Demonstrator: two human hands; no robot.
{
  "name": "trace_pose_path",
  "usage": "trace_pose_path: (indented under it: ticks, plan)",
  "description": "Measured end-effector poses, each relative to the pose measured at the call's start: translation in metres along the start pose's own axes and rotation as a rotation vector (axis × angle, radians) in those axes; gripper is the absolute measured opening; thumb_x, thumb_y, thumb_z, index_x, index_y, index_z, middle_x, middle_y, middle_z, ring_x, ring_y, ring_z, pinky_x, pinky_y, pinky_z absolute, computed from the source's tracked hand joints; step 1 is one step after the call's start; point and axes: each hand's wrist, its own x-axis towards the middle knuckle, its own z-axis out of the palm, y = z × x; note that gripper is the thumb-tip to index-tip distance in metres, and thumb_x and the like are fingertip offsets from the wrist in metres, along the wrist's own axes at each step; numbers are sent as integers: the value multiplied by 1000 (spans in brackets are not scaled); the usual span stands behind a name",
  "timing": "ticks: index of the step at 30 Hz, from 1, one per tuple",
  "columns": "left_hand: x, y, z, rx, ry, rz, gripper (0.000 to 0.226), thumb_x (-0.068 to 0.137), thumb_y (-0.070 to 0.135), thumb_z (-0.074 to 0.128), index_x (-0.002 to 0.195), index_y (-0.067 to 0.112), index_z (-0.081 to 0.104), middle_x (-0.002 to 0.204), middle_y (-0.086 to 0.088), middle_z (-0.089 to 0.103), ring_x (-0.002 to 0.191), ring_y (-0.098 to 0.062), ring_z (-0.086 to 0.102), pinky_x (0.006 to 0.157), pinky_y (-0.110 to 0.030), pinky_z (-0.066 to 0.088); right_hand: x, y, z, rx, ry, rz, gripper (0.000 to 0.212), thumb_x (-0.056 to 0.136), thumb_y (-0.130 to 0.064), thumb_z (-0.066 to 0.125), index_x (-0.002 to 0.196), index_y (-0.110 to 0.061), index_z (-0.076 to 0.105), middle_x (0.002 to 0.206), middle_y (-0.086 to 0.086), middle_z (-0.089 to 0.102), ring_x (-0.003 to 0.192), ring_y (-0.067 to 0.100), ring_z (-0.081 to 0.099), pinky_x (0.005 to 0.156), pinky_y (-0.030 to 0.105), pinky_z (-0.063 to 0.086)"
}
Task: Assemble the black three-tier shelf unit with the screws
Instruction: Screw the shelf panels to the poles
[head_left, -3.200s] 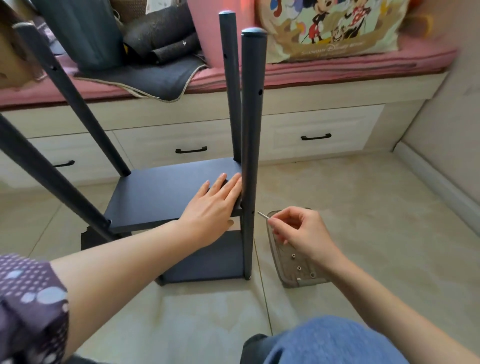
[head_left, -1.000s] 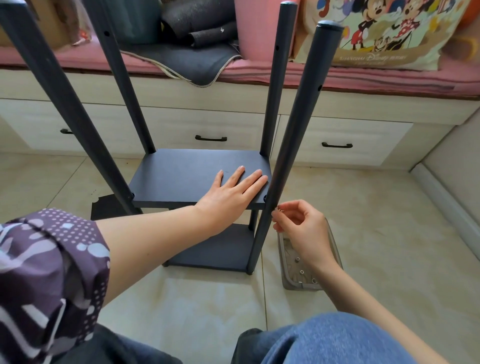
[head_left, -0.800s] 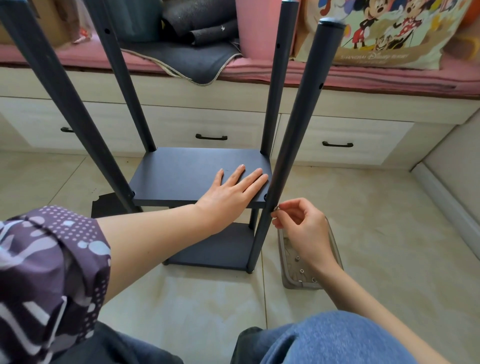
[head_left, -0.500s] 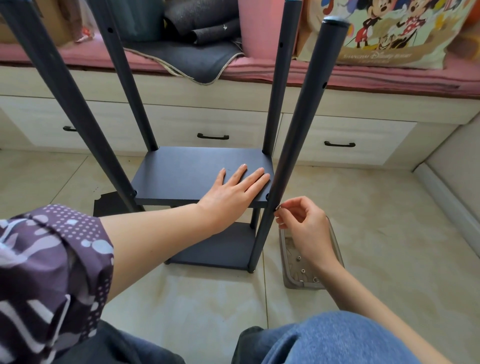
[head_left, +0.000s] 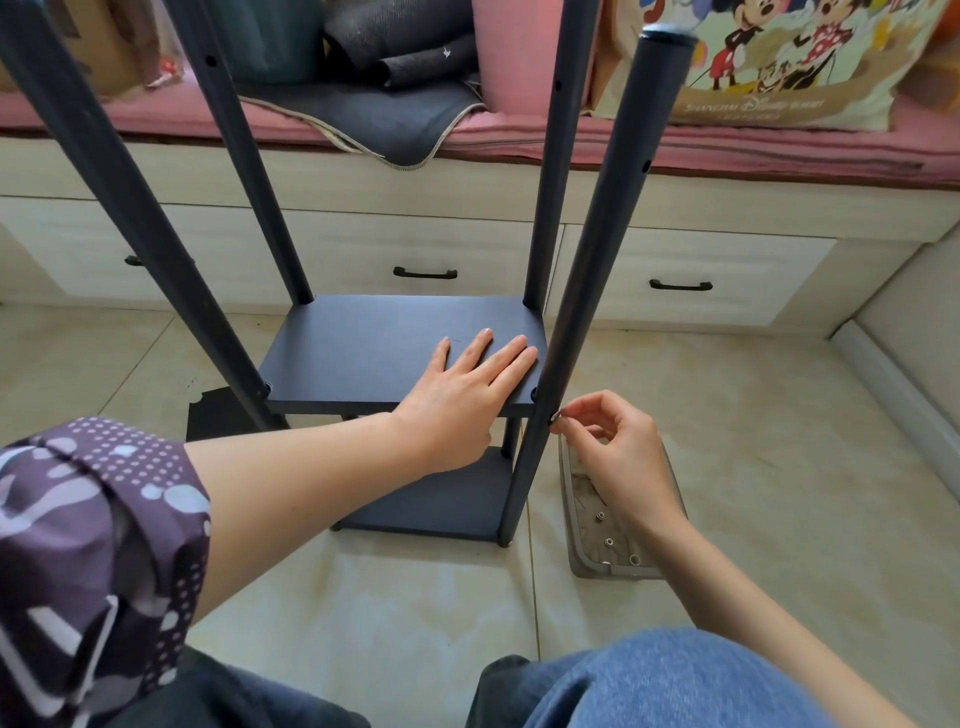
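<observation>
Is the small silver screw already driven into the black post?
Not fully: the small silver screw still protrudes from the black post, pinched by the right hand.

light: bright, even daylight | shadows: soft, faint | focus: sharp centre | edges: wide-angle bending, slight corner blur

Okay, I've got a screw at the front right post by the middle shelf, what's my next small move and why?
Probably keep twisting the screw into the front right post by hand. Your right hand pinches it at the post's side, level with the middle shelf, and your left hand lies flat on that shelf, steadying it.
</observation>
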Motion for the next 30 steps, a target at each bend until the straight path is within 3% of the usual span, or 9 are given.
trace_pose_path:
  ticks: [3, 9, 14, 22, 25, 30]
  plan:
    - [0, 2, -1, -4, 2, -4, 89, 96, 22, 51, 159, 20, -11, 168, 0, -10, 154, -33, -11, 121, -62, 9, 1, 0, -1, -4, -4, -8, 5, 91, -27, 70, 90, -23, 68, 84, -10, 70, 79, -1, 65, 62, 12, 49]
    - [1, 4, -2, -57, 21, -12, 89, 96, 50, 48, 160, 20, -5, 169, 1, -4, 154, -32, -6, 121, -62, 10, 10, 8, -4, 24, -50, -23, 5, 88, -26, 73, 85, -23, 70, 80, -8, 71, 77, 7, 68, 67, 28, 56]
    - [3, 11, -3, -95, 70, -53, 93, 93, 71, 41, 161, 19, 5, 169, 0, 5, 155, -32, 0, 122, -60, 10, 23, 15, -9, 62, -77, -47, 10, 80, -26, 80, 76, -25, 71, 73, -9, 71, 68, 6, 66, 63, 21, 48]
    - [10, 25, -5, -155, 114, -82, 96, 90, 74, 27, 159, 9, 13, 168, -8, 13, 155, -26, 5, 123, -56, 11, 29, 21, -10, 162, -113, -43, 10, 80, -24, 80, 74, -28, 73, 70, -9, 72, 62, 2, 64, 58, 12, 46]
    - [12, 27, -7, -128, 125, -106, 93, 88, 73, 21, 155, 10, 24, 165, -6, 21, 154, -25, 11, 122, -57, 17, 29, 23, -9, 194, -119, -44, 10, 83, -22, 78, 76, -29, 74, 70, -10, 72, 61, 1, 63, 57, 10, 45]
    - [15, 33, -7, -45, 118, -150, 83, 90, 66, 20, 152, 11, 27, 160, -5, 25, 151, -25, 15, 118, -57, 20, 27, 52, -25, 84, -54, 24, 6, 88, -20, 73, 85, -24, 76, 77, -9, 75, 65, 1, 66, 59, 12, 48]
